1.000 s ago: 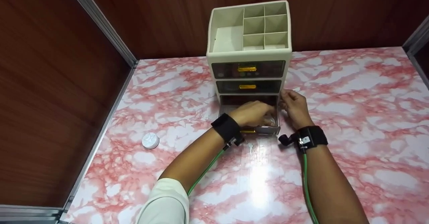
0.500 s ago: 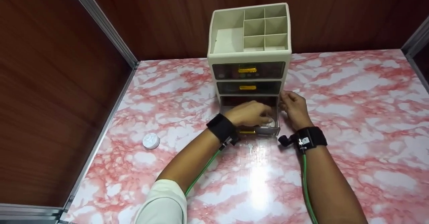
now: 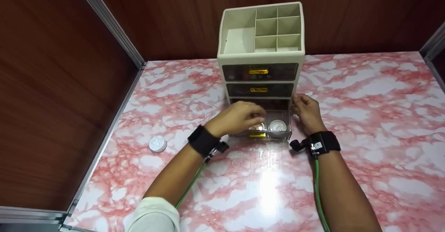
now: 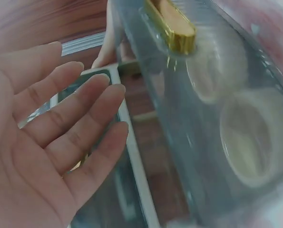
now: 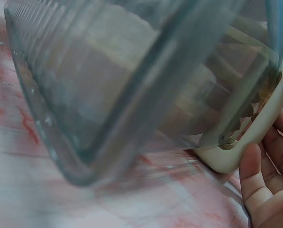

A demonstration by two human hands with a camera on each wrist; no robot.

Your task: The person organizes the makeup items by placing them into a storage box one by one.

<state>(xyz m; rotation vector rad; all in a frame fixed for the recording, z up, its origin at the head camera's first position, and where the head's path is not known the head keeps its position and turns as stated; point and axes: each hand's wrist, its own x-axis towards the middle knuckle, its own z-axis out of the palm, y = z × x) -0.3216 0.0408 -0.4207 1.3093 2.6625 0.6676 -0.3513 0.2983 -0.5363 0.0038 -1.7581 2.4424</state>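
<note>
A cream drawer organizer (image 3: 260, 55) stands near the back wall, its transparent bottom drawer (image 3: 283, 134) pulled out. Inside that drawer, a round white item (image 3: 277, 125) lies at the right. Another round item (image 3: 259, 126) beside it is partly covered by my left hand (image 3: 240, 118). The left wrist view shows that hand (image 4: 70, 128) holding nothing, its fingers loosely extended near the drawer front (image 4: 179, 99). My right hand (image 3: 307, 111) holds the organizer's lower right edge. In the right wrist view its thumb (image 5: 250, 164) lies against the cream frame (image 5: 227, 159).
A small round white container (image 3: 158, 144) sits on the pink-and-white marbled table (image 3: 375, 148), to the left. Two upper drawers with gold handles (image 3: 258, 71) are shut. Brown panels (image 3: 180, 23) border the back and left.
My left hand has moved left, away from the round white item at the drawer's right, which now shows fully. Part of a second round item is uncovered. The right hand stays at the organizer's side.
</note>
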